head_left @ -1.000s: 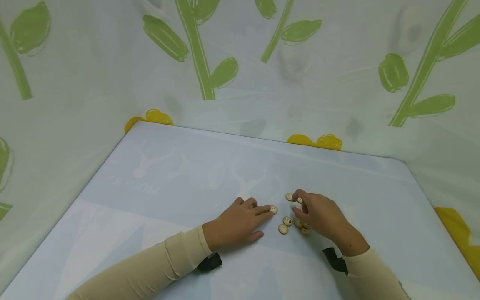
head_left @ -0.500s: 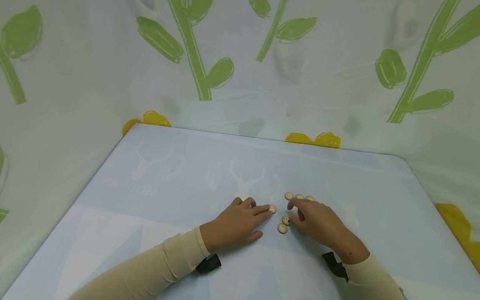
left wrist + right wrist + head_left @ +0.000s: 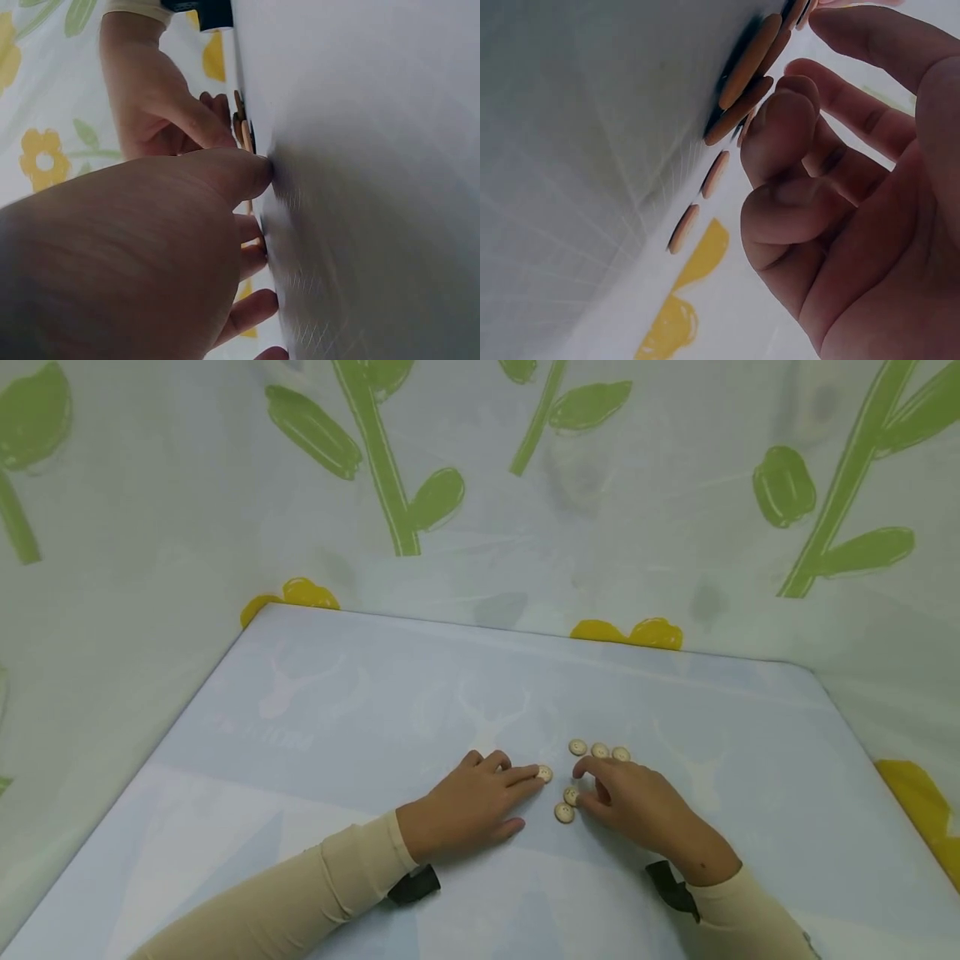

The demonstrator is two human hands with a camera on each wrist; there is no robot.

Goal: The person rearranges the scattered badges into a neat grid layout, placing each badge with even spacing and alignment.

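Note:
On the pale table lie several round, light wooden buttons with small holes. My left hand (image 3: 476,802) reaches in from the left, its extended index fingertip on one button (image 3: 544,774). My right hand (image 3: 637,797) hovers over the right-hand buttons with bent fingers and a gap between thumb and index finger. Its thumb tip overlaps the edge of another button (image 3: 572,796), which touches a lower button (image 3: 564,812). Past the fingers runs a short row with a leftmost button (image 3: 577,747). The right wrist view shows overlapping buttons (image 3: 750,64) edge-on beside the curled fingers (image 3: 780,135).
The table (image 3: 360,693) has faint deer-head prints and straight edges. Behind it hangs a white curtain (image 3: 487,577) with green leaves and yellow flowers. Dark straps (image 3: 415,885) show at both wrists.
My right hand has shifted slightly left and toward me, uncovering the row of buttons and covering the cluster seen below it earlier. My left hand keeps its fingertip on the same button.

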